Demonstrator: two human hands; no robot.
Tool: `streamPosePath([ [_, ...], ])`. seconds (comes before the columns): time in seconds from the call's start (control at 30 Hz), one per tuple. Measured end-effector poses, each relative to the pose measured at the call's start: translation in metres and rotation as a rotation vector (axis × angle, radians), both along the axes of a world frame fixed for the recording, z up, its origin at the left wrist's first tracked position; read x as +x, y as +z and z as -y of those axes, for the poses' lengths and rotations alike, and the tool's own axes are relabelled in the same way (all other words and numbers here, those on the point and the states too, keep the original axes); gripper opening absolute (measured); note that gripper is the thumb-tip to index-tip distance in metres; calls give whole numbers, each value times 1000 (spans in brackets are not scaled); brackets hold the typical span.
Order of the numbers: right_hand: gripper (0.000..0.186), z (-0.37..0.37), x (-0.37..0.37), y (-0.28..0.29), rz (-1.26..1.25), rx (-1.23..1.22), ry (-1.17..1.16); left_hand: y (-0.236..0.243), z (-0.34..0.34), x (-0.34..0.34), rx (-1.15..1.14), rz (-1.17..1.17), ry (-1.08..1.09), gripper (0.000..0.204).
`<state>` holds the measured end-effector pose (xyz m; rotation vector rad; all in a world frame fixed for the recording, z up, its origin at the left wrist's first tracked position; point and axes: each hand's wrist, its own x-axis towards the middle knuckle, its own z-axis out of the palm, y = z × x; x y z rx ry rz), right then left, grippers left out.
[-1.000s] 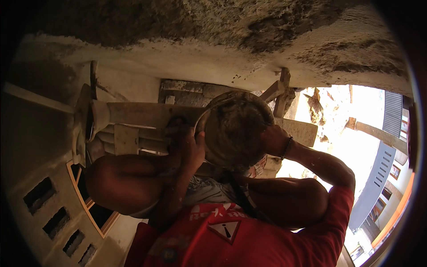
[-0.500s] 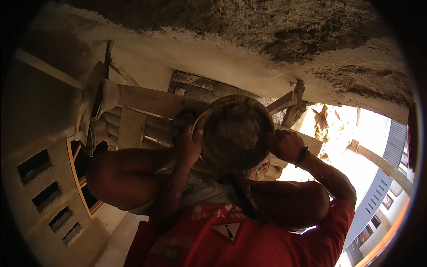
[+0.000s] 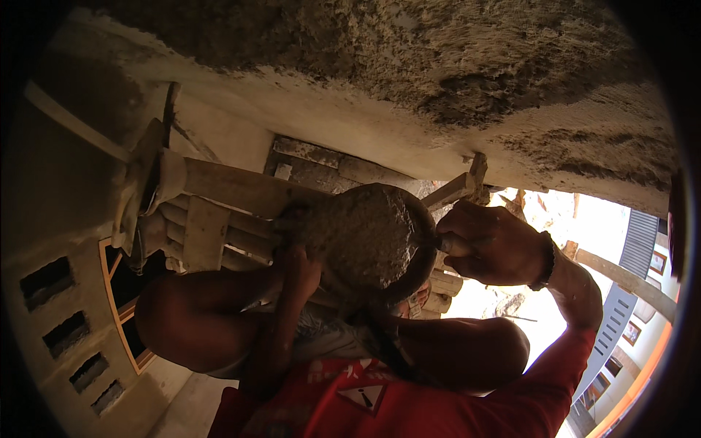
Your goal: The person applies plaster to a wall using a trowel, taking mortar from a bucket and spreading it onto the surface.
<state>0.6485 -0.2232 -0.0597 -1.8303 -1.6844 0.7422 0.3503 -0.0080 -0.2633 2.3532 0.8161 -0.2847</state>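
Observation:
A round dark bucket sits between my bent knees, holding grey, lumpy mortar. My left hand is closed at the bucket's left side, its fingertips partly lost in shadow. At the right rim, my right hand is wrapped round the short pale handle of a trowel-like tool. That tool points left toward the mortar; its blade cannot be made out.
Wooden planks form the platform under me. Close above hangs a ceiling with rough wet plaster. A wooden brace stands beyond the bucket. At left is a wall with openings; bright daylight lies at right.
My right hand has moved from the bucket's rim out to the right and now shows the pale handle in its grip. The bucket leans differently, with more mortar visible. My left hand sits slightly lower.

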Motion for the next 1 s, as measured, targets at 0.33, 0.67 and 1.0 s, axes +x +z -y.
streamPosePath([
  [0.33,17,4,125,-92,337,-218,-312,55,12,30,-223,8,238,44],
  [0.67,24,51,34,8,506,-247,-218,49,8,37,-190,47,190,47],
  [1.0,24,48,-49,-61,665,-411,-157,56,2,42,-398,-14,175,43],
])
